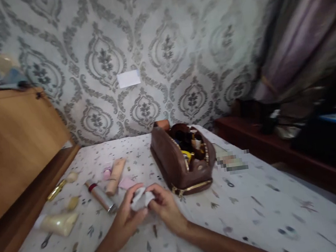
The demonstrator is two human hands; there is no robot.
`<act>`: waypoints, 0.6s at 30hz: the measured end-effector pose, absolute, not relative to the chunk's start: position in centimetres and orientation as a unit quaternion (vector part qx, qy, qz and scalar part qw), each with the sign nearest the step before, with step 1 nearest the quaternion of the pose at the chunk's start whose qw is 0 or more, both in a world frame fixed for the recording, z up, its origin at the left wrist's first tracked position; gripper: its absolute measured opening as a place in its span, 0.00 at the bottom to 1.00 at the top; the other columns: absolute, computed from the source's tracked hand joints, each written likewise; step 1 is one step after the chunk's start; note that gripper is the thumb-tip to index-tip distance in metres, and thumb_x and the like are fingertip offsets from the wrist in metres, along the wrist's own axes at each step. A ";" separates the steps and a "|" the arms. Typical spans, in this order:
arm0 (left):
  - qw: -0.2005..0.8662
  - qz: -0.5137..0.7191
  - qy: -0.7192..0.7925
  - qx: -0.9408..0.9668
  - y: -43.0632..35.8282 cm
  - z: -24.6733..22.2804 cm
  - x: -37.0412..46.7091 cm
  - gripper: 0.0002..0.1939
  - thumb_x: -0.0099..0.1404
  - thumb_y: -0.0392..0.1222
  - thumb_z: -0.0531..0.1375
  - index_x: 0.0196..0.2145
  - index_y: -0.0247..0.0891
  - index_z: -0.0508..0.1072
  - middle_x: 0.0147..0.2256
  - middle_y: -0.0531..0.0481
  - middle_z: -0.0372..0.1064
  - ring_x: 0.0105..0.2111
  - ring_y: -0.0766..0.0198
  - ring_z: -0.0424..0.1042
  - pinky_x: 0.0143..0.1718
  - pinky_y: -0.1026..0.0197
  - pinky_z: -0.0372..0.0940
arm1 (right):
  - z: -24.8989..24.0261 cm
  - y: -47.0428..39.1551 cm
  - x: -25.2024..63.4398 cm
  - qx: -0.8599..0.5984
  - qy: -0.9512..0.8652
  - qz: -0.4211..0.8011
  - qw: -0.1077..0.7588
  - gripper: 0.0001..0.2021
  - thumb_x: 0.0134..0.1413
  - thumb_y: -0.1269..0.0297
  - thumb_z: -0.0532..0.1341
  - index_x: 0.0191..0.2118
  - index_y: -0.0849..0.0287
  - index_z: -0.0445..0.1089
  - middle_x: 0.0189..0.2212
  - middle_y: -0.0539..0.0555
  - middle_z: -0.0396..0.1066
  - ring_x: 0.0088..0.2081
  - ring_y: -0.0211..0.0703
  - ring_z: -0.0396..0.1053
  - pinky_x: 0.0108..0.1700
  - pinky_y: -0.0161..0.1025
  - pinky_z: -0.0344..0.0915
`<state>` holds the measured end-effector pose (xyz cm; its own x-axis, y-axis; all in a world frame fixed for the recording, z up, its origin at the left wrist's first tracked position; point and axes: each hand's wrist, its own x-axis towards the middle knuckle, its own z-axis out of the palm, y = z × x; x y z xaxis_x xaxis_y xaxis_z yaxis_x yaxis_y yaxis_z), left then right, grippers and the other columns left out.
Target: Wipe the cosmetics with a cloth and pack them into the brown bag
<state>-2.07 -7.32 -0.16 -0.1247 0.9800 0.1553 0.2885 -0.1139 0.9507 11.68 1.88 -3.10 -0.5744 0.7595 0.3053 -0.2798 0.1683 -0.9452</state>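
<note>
A crumpled white tissue-like piece is held between both hands above the patterned sheet. My left hand has its fingers curled round the piece's left side. On the right side, my right hand pinches it. Just behind and to the right stands a brown bag, unzipped, with a yellow item and other small things inside. Left of my hands lie a silver tube with a red band, a peach tube and a pink piece.
At the left are a cream tube, a gold item and small pale yellow items. A wooden board borders the left side. Right of the bag lies a flat, partly blurred item; a dark red ledge runs beyond.
</note>
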 end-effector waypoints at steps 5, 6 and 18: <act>0.267 0.478 0.561 0.621 -7.3 0.0 -1.9 0.22 0.68 0.43 0.53 0.59 0.39 0.63 0.54 0.43 0.66 0.54 0.55 0.66 0.57 0.52 0.59 | -2.6 2.4 12.0 -0.160 -0.644 0.639 0.389 0.11 0.53 0.58 0.65 0.40 0.57 0.73 0.32 0.52 0.76 0.34 0.42 0.73 0.37 0.36 0.71; 0.258 0.487 0.565 0.614 -7.2 0.0 -2.0 0.20 0.68 0.41 0.52 0.57 0.38 0.64 0.52 0.43 0.68 0.51 0.56 0.67 0.55 0.53 0.61 | -2.6 2.5 12.0 -0.157 -0.652 0.640 0.375 0.13 0.53 0.56 0.65 0.41 0.57 0.74 0.33 0.54 0.77 0.35 0.43 0.74 0.38 0.37 0.71; 0.204 0.534 0.597 0.562 -7.0 -0.4 -2.6 0.16 0.61 0.30 0.51 0.45 0.36 0.70 0.37 0.50 0.70 0.33 0.64 0.68 0.37 0.63 0.65 | -2.8 2.3 12.8 -0.204 -0.753 0.491 0.388 0.17 0.56 0.51 0.63 0.46 0.56 0.73 0.30 0.54 0.77 0.28 0.41 0.74 0.30 0.32 0.72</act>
